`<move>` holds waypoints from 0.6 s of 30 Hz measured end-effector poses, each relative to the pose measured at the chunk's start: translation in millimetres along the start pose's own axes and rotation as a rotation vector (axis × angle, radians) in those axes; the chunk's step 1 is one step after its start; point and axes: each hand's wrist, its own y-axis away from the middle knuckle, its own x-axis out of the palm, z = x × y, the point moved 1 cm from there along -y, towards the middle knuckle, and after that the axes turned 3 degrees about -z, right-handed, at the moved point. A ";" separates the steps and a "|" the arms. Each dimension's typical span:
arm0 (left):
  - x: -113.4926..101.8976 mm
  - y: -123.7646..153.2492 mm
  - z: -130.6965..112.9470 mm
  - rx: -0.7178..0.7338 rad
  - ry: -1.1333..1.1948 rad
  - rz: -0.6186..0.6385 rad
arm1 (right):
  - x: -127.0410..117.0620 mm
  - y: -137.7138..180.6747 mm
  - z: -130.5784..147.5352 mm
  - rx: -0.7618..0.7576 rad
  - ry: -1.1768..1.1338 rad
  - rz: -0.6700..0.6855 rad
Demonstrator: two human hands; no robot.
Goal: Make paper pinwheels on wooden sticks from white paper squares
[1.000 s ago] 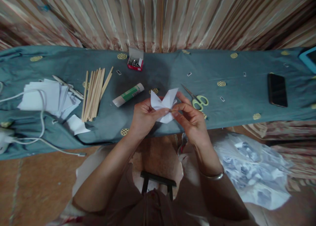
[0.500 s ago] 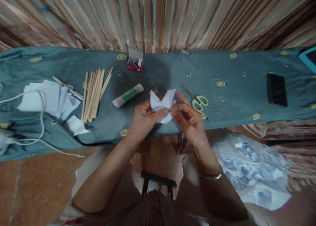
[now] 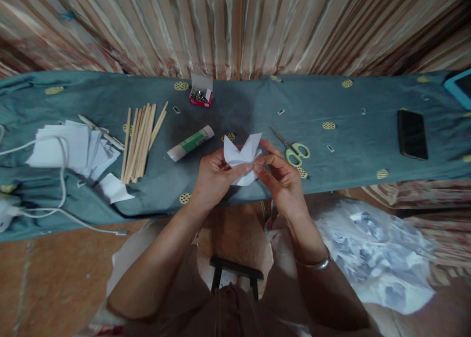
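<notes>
A folded white paper shape [image 3: 243,155] with pointed flaps is held just above the near edge of the teal cloth-covered table [image 3: 353,131]. My left hand [image 3: 215,177] pinches it from the left, fingers closed on the paper. From the right, my right hand [image 3: 281,175] pinches the same shape at its centre with thumb and forefinger. Both thumbs meet at the middle of the paper.
A glue stick [image 3: 190,142], a bundle of wooden sticks [image 3: 142,138], white paper sheets [image 3: 69,145] and a white cable [image 3: 55,199] lie to the left. A red box of pins [image 3: 200,95] sits behind, with green-handled scissors [image 3: 292,148] and a black phone [image 3: 412,133] to the right.
Both hands stay pinched on the paper shape, with only slight finger shifts at its centre. Nothing on the table has moved.
</notes>
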 end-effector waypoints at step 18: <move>2.1 0.8 -4.1 -0.074 0.029 0.008 | 7.9 1.2 6.2 0.155 -0.237 -0.088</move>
